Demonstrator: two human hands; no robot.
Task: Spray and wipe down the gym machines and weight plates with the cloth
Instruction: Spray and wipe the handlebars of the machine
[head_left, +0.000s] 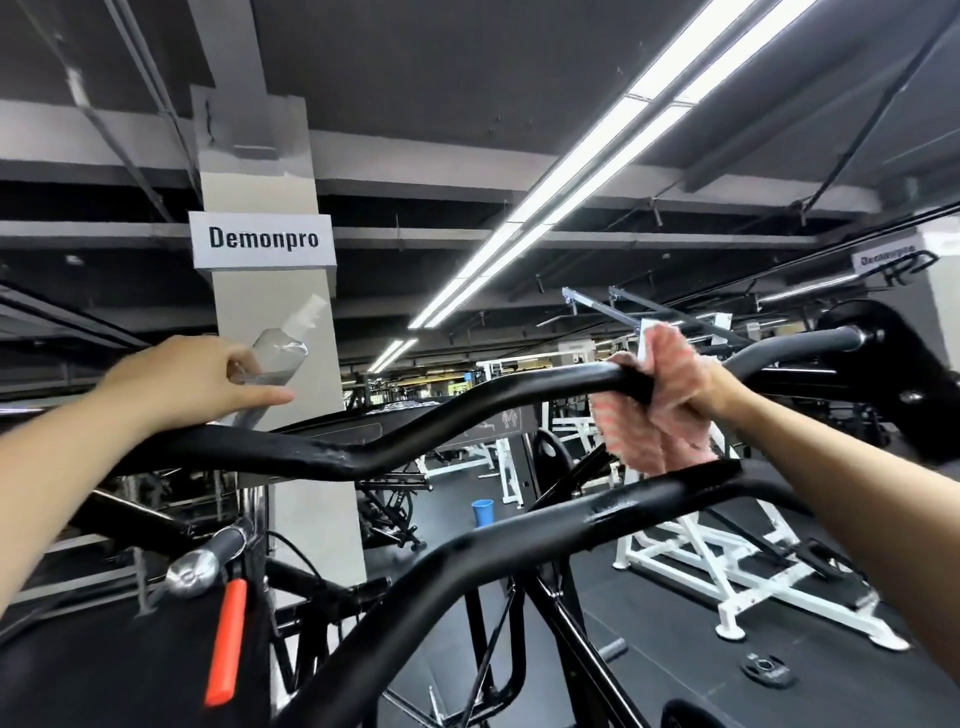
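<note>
Two black bars (467, 410), two hands (192, 374), one cloth (654, 415), one bottle (280, 353).

"Demonpro" — black lettering on white sign (262, 240) — on pillar (291, 312)

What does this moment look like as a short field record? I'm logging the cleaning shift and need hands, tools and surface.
setting: gym floor, machines around
left hand: holds clear spray bottle, nozzle pointing up and right
right hand: grips pink cloth wrapped round the upper black bar
surface being wiped: upper black bar, right part
nearer bar: untouched by either hand
background: blue bucket on floor, white machine frame, pillar sign reading Demonpro
</note>
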